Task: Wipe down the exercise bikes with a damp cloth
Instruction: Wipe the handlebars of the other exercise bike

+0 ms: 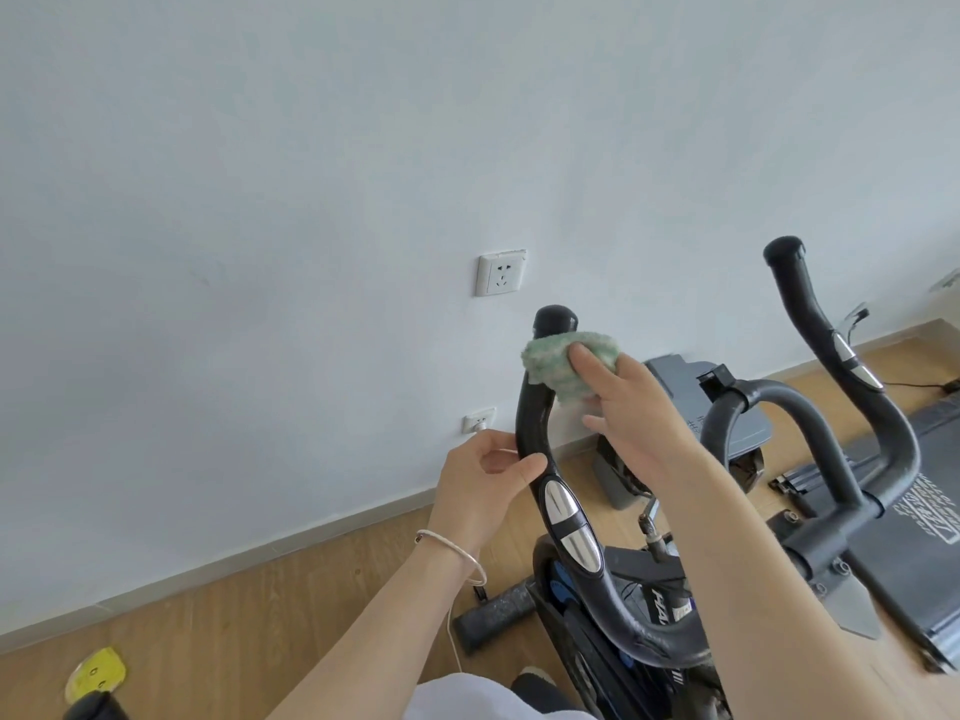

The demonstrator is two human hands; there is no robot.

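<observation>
A black exercise bike (613,605) stands in front of me with two curved handlebars. My right hand (628,407) presses a green and white cloth (550,368) around the upper part of the left handlebar (532,423), just below its rounded tip. My left hand (483,485) grips the same bar lower down, above the silver pulse sensors (569,527). The right handlebar (831,345) rises untouched at the right.
A white wall with two sockets (501,272) is close behind the bike. A grey treadmill (883,485) lies on the wooden floor at the right. A yellow object (96,672) sits at the bottom left. A white cable (452,631) runs down to the floor.
</observation>
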